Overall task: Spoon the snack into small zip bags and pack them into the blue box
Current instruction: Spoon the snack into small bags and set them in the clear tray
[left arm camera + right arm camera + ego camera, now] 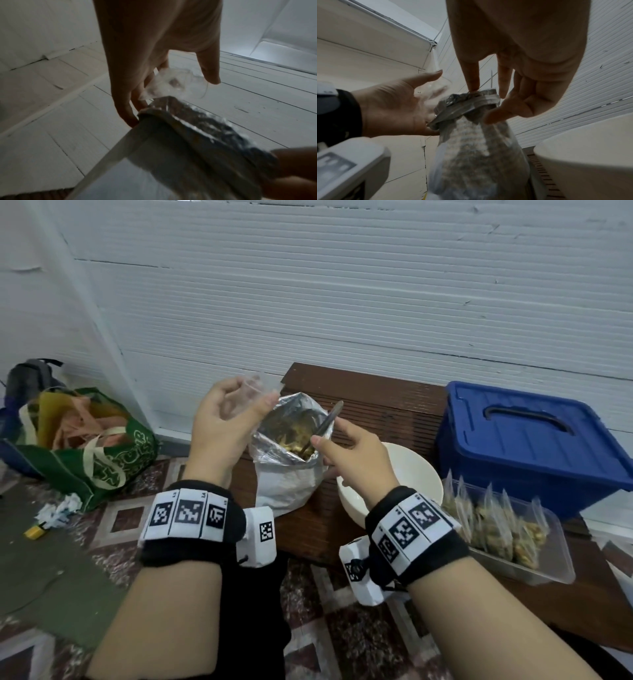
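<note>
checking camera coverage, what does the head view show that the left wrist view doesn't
Only the head view shows the blue plastic lidded box, the clear tray of filled zip bags, the white bowl, the metal spoon and the right hand pinching it. Only the left wrist view shows the underside of the left hand. Both show the small clear zip bag and silver foil snack bag.

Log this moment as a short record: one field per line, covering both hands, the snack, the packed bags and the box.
left hand: holds an empty clear zip bag open beside the foil bag
right hand: grips the spoon, its bowl down in the foil bag
snack: in the foil bag
filled bags: upright in clear tray
blue box: lid on
bowl: white
</note>
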Demonstrator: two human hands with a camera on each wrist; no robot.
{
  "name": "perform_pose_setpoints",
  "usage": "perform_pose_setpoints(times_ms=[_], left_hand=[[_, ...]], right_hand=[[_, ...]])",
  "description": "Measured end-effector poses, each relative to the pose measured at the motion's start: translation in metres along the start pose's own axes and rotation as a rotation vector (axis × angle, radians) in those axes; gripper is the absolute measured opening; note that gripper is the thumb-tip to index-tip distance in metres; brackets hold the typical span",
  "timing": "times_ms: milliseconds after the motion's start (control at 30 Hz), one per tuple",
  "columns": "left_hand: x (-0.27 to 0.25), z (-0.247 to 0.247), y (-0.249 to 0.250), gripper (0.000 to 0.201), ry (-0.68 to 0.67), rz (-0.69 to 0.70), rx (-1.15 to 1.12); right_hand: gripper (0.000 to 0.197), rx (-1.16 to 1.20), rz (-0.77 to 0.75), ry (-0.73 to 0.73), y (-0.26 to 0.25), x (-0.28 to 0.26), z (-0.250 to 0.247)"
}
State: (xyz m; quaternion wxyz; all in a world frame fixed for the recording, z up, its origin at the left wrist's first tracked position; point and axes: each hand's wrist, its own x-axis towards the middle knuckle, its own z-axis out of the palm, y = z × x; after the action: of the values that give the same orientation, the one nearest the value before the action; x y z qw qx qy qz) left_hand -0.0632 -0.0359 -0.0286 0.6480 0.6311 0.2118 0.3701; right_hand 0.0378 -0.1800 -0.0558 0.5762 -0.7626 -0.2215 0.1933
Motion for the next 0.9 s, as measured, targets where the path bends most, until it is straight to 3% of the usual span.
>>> perform_pose_setpoints(times_ms=[133,367,633,700,833,900], left_hand=[[0.001,0.004,-0.009,0.065,-0.033,-0.049,-0.054],[-0.001,0.013,-0.01,0.043,-0.078,-0.027,-0.09],[-0.005,0.023,-0.012,0.049,-0.142,-0.035,-0.059],[-0.007,0.023,-0.011,0.052,-0.139,-0.015,-0.031],[-0.008,0.023,-0.012,0.047,-0.139,-0.003,-0.019],[-0.009,0.023,-0.013,0.045,-0.144,0.004,0.006]], right_hand=[[0.039,-0.031,-0.032,0.07,-0.003,0.003,0.005],[0.038,-0.052,-0.064,0.107,-0.007,0.005,-0.005],[0.036,-0.065,-0.073,0.101,-0.009,0.001,-0.023],[0.029,-0.105,-0.094,0.147,-0.012,0.001,-0.027],[0.036,-0.211,-0.187,0.262,-0.019,0.01,-0.032],[0.023,-0.22,-0.233,0.279,-0.023,0.014,-0.031]])
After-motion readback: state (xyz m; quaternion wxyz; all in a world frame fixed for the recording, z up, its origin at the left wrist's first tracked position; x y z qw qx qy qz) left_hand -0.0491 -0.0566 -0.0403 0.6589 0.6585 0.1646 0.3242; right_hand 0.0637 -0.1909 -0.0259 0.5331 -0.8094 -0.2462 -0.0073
